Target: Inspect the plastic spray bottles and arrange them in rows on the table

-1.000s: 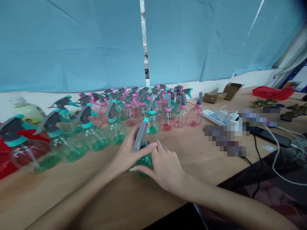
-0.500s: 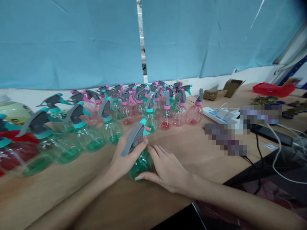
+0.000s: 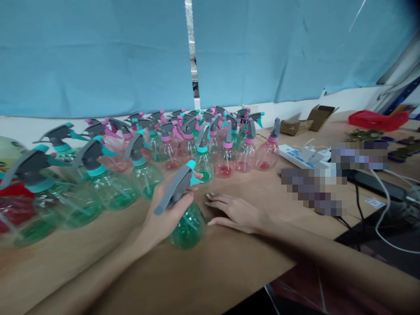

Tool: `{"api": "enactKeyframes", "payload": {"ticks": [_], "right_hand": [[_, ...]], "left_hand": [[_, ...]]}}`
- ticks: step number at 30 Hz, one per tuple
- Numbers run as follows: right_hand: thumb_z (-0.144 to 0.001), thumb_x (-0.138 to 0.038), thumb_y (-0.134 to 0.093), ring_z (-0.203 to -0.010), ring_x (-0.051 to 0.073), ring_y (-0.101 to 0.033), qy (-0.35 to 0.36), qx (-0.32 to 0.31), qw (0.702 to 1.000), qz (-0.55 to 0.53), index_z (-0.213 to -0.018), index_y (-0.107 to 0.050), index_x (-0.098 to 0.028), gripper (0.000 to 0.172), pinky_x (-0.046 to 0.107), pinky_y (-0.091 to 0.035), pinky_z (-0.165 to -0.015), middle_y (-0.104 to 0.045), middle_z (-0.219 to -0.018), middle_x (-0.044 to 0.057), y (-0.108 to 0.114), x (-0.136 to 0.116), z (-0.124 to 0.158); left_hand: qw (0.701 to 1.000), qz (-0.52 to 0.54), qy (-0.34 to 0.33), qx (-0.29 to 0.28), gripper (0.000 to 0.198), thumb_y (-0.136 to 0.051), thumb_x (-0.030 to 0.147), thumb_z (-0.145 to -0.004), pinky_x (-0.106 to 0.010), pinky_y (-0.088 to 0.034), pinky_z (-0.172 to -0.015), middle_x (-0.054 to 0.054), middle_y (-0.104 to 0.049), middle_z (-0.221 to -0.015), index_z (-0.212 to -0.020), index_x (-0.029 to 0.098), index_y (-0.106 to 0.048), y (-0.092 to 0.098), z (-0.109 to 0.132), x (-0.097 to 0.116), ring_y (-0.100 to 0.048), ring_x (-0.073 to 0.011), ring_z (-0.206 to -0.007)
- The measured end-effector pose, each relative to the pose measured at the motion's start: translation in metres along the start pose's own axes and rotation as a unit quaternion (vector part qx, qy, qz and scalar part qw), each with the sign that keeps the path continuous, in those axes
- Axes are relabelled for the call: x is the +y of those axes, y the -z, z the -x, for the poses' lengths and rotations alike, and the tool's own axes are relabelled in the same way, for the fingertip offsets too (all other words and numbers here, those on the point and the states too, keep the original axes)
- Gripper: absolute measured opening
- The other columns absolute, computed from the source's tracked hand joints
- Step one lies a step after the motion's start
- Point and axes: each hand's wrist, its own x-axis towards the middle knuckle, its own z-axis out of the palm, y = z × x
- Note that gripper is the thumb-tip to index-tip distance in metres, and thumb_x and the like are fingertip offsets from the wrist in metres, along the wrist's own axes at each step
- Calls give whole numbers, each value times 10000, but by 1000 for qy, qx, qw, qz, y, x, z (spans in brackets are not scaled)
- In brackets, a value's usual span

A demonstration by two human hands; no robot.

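Note:
My left hand (image 3: 169, 205) is wrapped round the neck of a green spray bottle (image 3: 188, 228), just below its grey and turquoise trigger head. The bottle is round and see-through, with a dip tube inside, and leans slightly. To its right, my right hand (image 3: 238, 211) is off the bottle, low over the table, its fingers stretched out and holding nothing. Just behind stand another green spray bottle (image 3: 204, 164) and a pink spray bottle (image 3: 225, 164). My left hand's fingertips are partly hidden behind the trigger head.
Several more green spray bottles (image 3: 113, 190) stand in a row at left, with pink ones crowded behind. On the right of the wooden table (image 3: 262, 199) are a white power strip (image 3: 292, 156), cables, an open cardboard box (image 3: 320, 117) and a red plastic bag (image 3: 377, 119).
My right hand has let go of the bottle's body and moved off to the right. The left hand keeps its hold on the neck. The view has shifted a little.

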Motion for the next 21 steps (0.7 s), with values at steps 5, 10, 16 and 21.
{"api": "enactKeyframes", "payload": {"ticks": [5,10,16,21], "right_hand": [[-932,-425,-396,-1256,205,-447,17,30,999,10,-1253,-520,-128,455,373,-347,-1072,-531,-1319,108,-9,17,-4],[-937,-332,-418,-1231,188,-477,24,52,998,0,-1224,-548,-161,359,384,-358,-1067,-572,-1279,80,-15,23,-14],[-935,-286,-419,-1200,192,-507,32,63,997,-4,-1156,-600,-136,322,362,-384,-1044,-594,-1248,93,-17,23,-26],[-936,-292,-415,-1195,190,-509,27,60,998,-17,-1160,-592,-143,321,360,-391,-1037,-611,-1223,84,-17,24,-27]], "left_hand": [[1000,-11,12,-5,249,-533,243,-758,-328,-525,-789,-29,-710,-863,-982,209,-637,2,-3,0,-677,-195,-829],[998,-47,30,9,242,-507,244,-739,-303,-544,-716,-15,-713,-760,-929,220,-653,1,-1,3,-681,-197,-789],[998,-53,37,-17,258,-489,251,-751,-311,-538,-740,-21,-709,-781,-956,224,-642,2,-2,1,-674,-194,-779],[998,-46,32,-24,261,-498,256,-763,-289,-538,-706,-27,-684,-832,-1006,224,-587,4,-1,-4,-664,-182,-769]]}}
